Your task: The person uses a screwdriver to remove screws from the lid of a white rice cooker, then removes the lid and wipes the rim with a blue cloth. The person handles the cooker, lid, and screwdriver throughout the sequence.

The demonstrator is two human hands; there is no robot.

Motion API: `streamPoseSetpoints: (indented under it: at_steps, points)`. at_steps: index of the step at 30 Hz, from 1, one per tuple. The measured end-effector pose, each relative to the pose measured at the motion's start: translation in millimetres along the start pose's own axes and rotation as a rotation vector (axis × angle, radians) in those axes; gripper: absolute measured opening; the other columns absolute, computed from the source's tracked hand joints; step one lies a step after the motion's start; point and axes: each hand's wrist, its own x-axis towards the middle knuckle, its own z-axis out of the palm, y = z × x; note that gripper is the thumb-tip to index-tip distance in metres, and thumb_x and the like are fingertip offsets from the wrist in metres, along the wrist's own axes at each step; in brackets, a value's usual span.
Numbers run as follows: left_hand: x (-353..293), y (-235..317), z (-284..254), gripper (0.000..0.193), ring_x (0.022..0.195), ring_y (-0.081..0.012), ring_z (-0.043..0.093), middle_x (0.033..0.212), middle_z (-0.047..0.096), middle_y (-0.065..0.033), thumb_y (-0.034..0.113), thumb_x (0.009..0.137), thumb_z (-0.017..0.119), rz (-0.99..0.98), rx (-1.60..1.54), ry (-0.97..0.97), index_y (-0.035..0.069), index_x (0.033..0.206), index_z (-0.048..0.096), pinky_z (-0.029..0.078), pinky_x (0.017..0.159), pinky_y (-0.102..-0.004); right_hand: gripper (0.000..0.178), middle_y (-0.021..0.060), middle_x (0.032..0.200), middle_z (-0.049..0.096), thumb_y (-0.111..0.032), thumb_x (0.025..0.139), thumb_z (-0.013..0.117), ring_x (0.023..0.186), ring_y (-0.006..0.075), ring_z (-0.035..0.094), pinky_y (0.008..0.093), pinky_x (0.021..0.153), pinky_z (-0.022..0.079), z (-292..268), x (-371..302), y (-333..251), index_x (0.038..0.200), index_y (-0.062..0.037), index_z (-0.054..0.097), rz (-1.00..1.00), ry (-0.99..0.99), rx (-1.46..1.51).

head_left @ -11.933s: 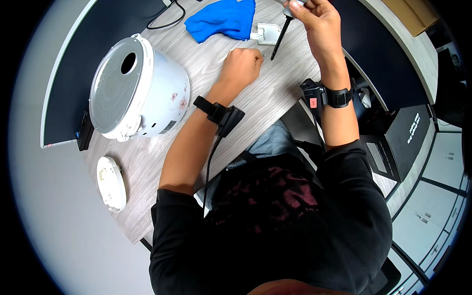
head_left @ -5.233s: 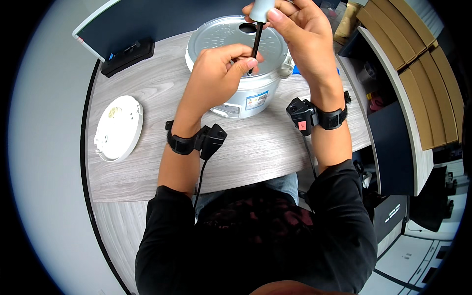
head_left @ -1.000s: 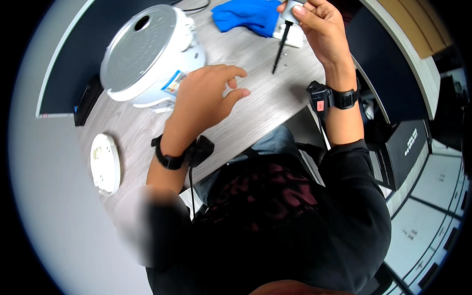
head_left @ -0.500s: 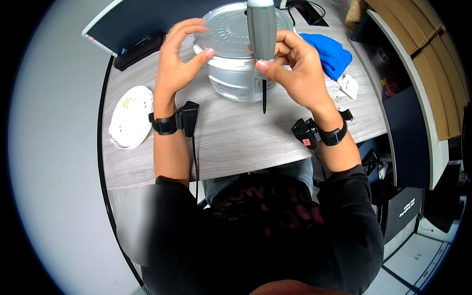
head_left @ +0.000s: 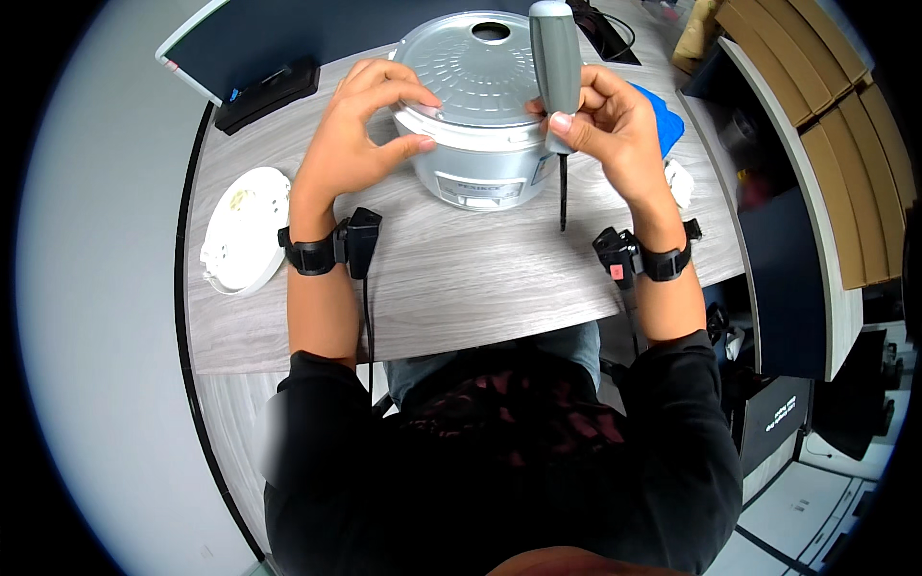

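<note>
The grey screwdriver point(head_left: 556, 72) is in the right hand point(head_left: 613, 123), which grasps the lower part of its handle between thumb and fingers, at about 3 o'clock from the middle of the silver-white cooker point(head_left: 471, 86). As one sees it, the long axis of the screwdriver runs nearly straight from 12 to 6 o'clock: the thick handle is toward 12, and the dark shaft points toward 6, over the wooden table point(head_left: 461, 298). How far it tilts in depth, I cannot tell. The cooker has its round lid hole point(head_left: 491, 33) at 12 o'clock and its front plate point(head_left: 478, 190) facing 6. At about 8 o'clock of it, the left hand point(head_left: 348, 144) is curved at the rim, fingers above and thumb below; whether it really grips there, I cannot tell. The handle and the right hand cover part of the cooker's side, including a small blue label point(head_left: 544, 171). At 3 o'clock a blue cloth point(head_left: 665, 119) is partly hidden by the right hand, and at 4 a white piece point(head_left: 680, 184) is also partly covered. The white round cover point(head_left: 248, 235) lies at 8 o'clock, well apart from the cooker.
</note>
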Motion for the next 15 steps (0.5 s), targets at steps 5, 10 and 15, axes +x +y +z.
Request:
streamPoseSetpoints:
  at_steps: [5, 10, 15]
  points:
    - [4, 18, 20, 0.036, 0.098, -0.0208, 0.055, 0.096, 0.062, -0.0009, 0.020, 0.065, 0.090, 0.095, 0.178, 0.042, 0.014, 0.097, 0.075, 0.043, 0.086, -0.0366, 0.033, 0.0054, 0.081, 0.070, -0.006, 0.086, 0.076, 0.073, 0.0079, 0.064, 0.0225, 0.068, 0.049, -24, 11, 3, 0.113, 0.0049, 0.062, 0.017, 0.028, -0.008]
    - [10, 35, 37, 0.036, 0.093, -0.0208, 0.055, 0.091, 0.062, 0.0004, 0.027, 0.065, 0.091, 0.121, 0.205, 0.066, 0.014, 0.094, 0.075, 0.039, 0.089, -0.0357, 0.031, 0.0047, 0.081, 0.070, -0.011, 0.087, 0.076, 0.076, 0.0085, 0.064, 0.0229, 0.072, 0.049, -35, 16, -3, 0.111, 0.0037, 0.063, -0.009, 0.083, -0.041]
    - [16, 43, 37, 0.026, 0.088, -0.0203, 0.056, 0.087, 0.063, -0.0016, 0.021, 0.076, 0.083, 0.093, 0.084, -0.005, 0.010, 0.098, 0.075, 0.044, 0.080, -0.0329, 0.028, 0.0077, 0.086, 0.072, -0.012, 0.090, 0.073, 0.078, 0.0114, 0.067, 0.0237, 0.072, 0.051, -27, 28, -17, 0.112, 0.0032, 0.062, -0.109, 0.112, -0.001]
